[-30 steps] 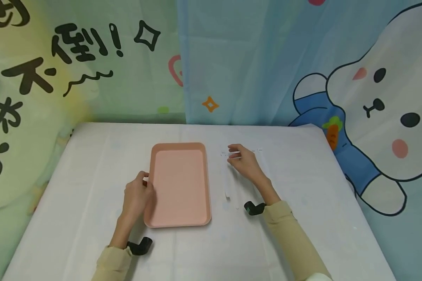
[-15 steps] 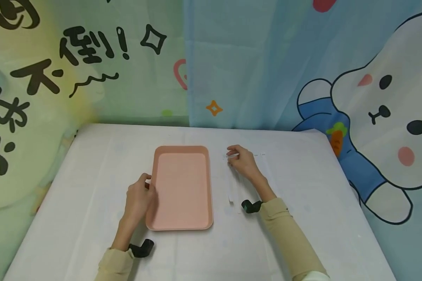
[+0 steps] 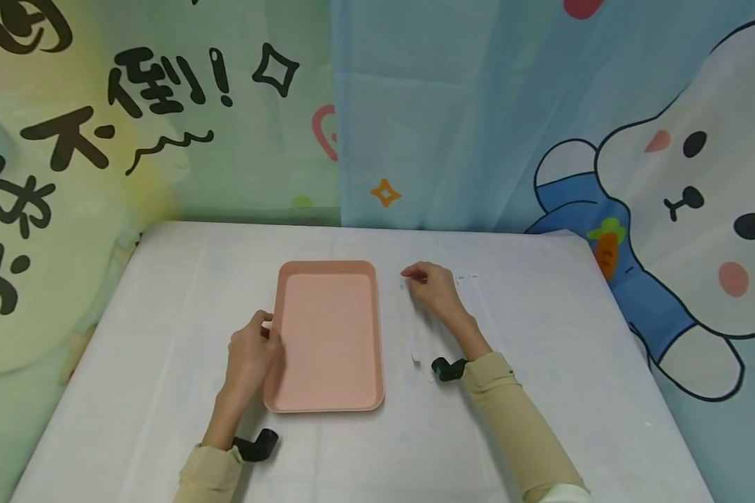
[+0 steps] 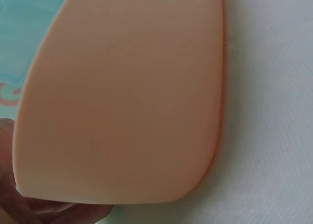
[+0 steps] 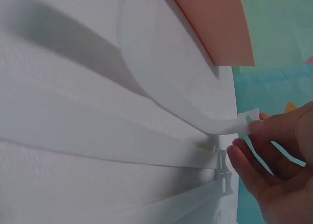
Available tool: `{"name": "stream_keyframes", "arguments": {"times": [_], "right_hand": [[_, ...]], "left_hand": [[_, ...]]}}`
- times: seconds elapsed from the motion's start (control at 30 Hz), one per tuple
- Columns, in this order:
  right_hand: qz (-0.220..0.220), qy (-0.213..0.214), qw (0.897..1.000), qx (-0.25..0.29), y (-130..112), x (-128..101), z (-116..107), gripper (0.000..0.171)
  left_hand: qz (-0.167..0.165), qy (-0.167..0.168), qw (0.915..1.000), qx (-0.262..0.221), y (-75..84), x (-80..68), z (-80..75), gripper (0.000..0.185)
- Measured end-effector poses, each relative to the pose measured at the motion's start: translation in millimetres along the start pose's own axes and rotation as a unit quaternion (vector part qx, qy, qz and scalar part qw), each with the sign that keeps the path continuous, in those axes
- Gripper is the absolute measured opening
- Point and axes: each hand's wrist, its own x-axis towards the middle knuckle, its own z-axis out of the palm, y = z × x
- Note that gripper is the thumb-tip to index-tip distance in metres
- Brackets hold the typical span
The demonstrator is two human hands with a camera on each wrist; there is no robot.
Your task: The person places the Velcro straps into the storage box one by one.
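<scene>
A pink tray [image 3: 327, 335] lies on the white table [image 3: 163, 293], and it fills the left wrist view as a pink tray [image 4: 122, 97]. My left hand [image 3: 263, 331] grips the tray's left rim, thumb on top; its fingers [image 4: 34, 209] show under the rim. Right of the tray lie several white flat strips [image 3: 418, 342] side by side. My right hand [image 3: 413, 277] pinches the far end of one white strip [image 5: 166, 97], which arches up off the table, while the right hand [image 5: 254, 136] curls round its tip. The other strips [image 5: 98, 141] stay flat.
A cartoon curtain [image 3: 478, 105] hangs right behind the table's far edge. The white cloth runs bare to the left of the tray and to the right of the strips. Black wrist straps [image 3: 447, 368] sit at both cuffs.
My right hand has shifted slightly left while pinching the strip end. The left hand stays on the tray's rim, and the tray has not moved.
</scene>
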Motion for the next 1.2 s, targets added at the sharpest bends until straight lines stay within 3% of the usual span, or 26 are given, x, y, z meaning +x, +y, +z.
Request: {"name": "stream_keyframes", "arguments": {"times": [0.43,0.6,0.83,0.97,1.2], "right_hand": [[0.012,-0.001,0.992,0.124,-17,-14,-8,0.019],[0.003,-0.006,0.989,0.146,-29,-12,-20,0.019],[0.005,-0.023,0.977,0.213,-47,-10,-33,0.026],[0.002,-0.038,0.972,0.230,-60,-7,-25,0.026],[0.012,-0.074,0.961,0.267,-79,-1,11,0.021]], "left_hand": [[-0.015,-0.009,0.9998,-0.009,-5.3,-7.7,-2.4,0.028],[-0.002,0.003,1.0000,-0.006,-6.3,-3.4,-5.4,0.027],[-0.004,0.002,1.0000,-0.006,-3.3,4.2,-6.3,0.027],[-0.008,0.000,0.9999,-0.015,-2.3,5.7,-6.8,0.028],[-0.020,-0.015,0.9995,-0.019,-6.2,7.0,-5.6,0.028]]}}
